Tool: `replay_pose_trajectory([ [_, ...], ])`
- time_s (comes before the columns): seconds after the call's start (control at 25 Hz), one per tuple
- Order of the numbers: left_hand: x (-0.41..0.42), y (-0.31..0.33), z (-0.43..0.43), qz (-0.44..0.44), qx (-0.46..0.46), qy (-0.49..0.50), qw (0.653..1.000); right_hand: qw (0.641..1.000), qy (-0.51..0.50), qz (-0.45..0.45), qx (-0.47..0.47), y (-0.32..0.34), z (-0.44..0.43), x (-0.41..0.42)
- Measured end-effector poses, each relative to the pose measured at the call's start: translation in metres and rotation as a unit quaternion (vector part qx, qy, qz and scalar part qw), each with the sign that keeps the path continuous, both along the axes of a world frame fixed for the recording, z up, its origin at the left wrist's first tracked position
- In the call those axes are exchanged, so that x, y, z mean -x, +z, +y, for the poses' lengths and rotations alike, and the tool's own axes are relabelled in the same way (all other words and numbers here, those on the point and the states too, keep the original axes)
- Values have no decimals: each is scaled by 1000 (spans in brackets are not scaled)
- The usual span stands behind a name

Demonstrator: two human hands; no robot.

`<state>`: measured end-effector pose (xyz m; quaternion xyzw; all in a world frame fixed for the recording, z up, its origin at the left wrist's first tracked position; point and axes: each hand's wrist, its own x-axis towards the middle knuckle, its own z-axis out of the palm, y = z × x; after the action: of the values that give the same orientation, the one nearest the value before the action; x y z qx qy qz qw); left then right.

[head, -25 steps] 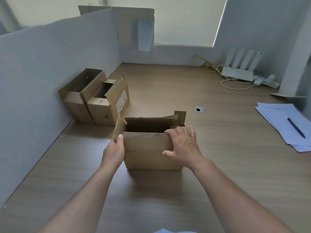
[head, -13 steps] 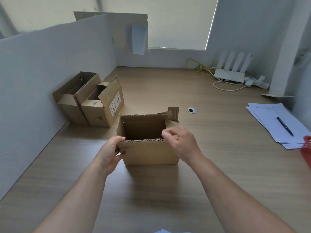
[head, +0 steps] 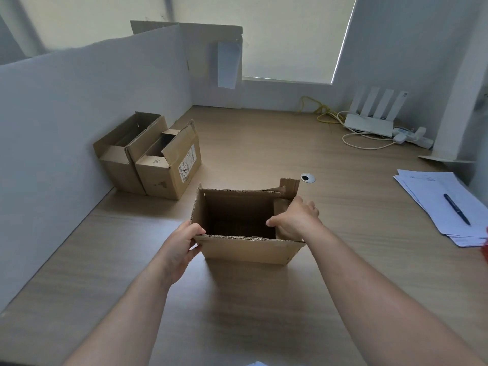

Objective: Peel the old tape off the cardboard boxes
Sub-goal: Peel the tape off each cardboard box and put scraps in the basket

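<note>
An open brown cardboard box (head: 248, 249) stands on the wooden desk in front of me, its dark inside showing. My left hand (head: 182, 241) grips its near left corner, thumb over the rim. My right hand (head: 295, 220) holds the right side flap, thumb inside the box and fingers outside. A torn flap sticks up at the far right corner. No tape is plainly visible on this box. Two more open cardboard boxes (head: 163, 165) stand side by side against the left partition.
A grey partition (head: 66, 122) walls the desk's left side. A white router (head: 369, 122) with cables sits at the back right. Papers (head: 433, 202) with a pen (head: 456, 208) lie at the right. A cable hole (head: 307, 178) is just behind the box.
The near flap, folded up before, is now down and the box is open toward me. My right hand has moved from the front flap to the right side flap.
</note>
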<state>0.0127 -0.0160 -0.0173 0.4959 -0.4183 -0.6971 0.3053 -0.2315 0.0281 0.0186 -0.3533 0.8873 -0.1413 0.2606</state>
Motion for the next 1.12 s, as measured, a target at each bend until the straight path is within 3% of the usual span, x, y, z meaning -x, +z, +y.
replay_pose_trajectory([
  [0.12, 1, 2, 0, -13, 2, 9, 1000, 990, -13, -92, 104, 4, 3, 12],
  [0.24, 1, 3, -4, -34, 2, 20, 999, 953, -80, -209, 203, 7, 12, 32],
  [0.48, 7, 7, -11, -48, 4, -4, 999, 911, -22, -369, 184, 3, 22, 50],
  [1.0, 19, 14, -32, -8, -15, -26, 1000, 881, -74, -438, 164, -2, 19, 69],
  [1.12, 19, 17, -37, 24, -43, 5, 999, 864, -105, -442, 218, 2, 17, 73],
])
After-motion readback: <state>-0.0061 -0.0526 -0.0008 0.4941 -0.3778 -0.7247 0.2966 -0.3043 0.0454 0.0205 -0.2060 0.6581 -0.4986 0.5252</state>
